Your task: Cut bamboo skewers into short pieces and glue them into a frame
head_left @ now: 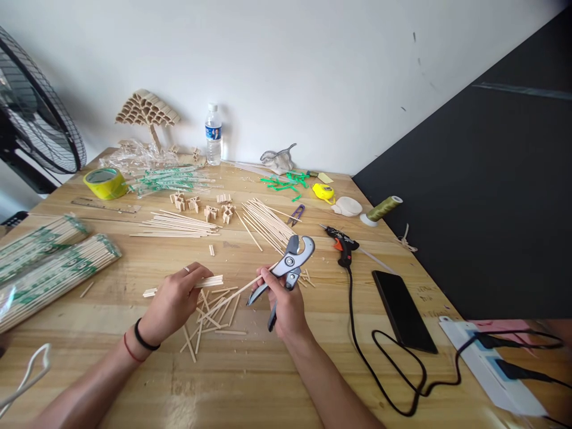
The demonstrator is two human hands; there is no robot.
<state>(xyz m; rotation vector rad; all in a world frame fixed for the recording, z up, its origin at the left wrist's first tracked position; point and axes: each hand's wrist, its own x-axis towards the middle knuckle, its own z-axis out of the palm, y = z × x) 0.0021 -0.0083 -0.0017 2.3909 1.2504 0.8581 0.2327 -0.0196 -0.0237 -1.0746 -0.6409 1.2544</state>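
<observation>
My left hand [176, 301] is closed round a small bundle of wooden sticks [212, 281], whose ends stick out on both sides of the fist. In my right hand [288, 307] are grey pruning shears [297, 257], jaws pointing up and away. Between that hand's thumb and fingers runs one long thin wooden stick [239, 292], slanting down to the left. Below and between the hands lies a loose pile of short cut sticks [199, 328]. Farther off are long sticks [268, 221], another row of sticks [181, 225], and several small glued stick pieces [211, 213].
A hot glue gun [342, 244] with a black cord, a phone [404, 310] and a power strip [491, 363] lie right. Packaged sticks [62, 274], yellow tape [105, 183] and a fan [36, 101] are left. A stick-built roof model [147, 110] and water bottle [213, 137] stand behind.
</observation>
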